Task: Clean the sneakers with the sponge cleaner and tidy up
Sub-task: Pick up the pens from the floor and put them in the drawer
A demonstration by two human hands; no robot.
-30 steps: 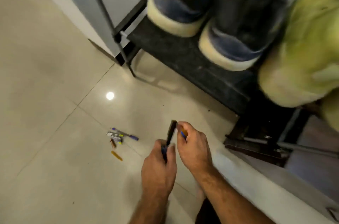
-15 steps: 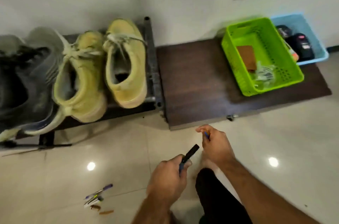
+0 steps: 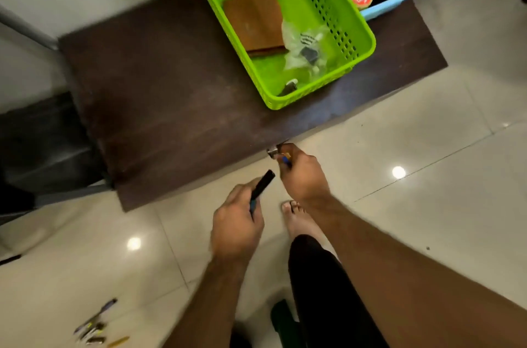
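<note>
— What's changed?

— A moment ago I faced the shoe rack; now the sneakers are out of view and I'm over the dark wooden worktop (image 3: 159, 96) with the green perforated plastic basket (image 3: 362, 42).

— Your hands?

— My left hand (image 3: 236, 228) is curled round a slim black stick-like tool (image 3: 261, 186); my right hand (image 3: 303, 176) pinches small blue and orange bits (image 3: 286, 158).

— The sponge cleaner?

— I can't tell whether that tool is it. This looks like tidying, probably into the basket.
</note>
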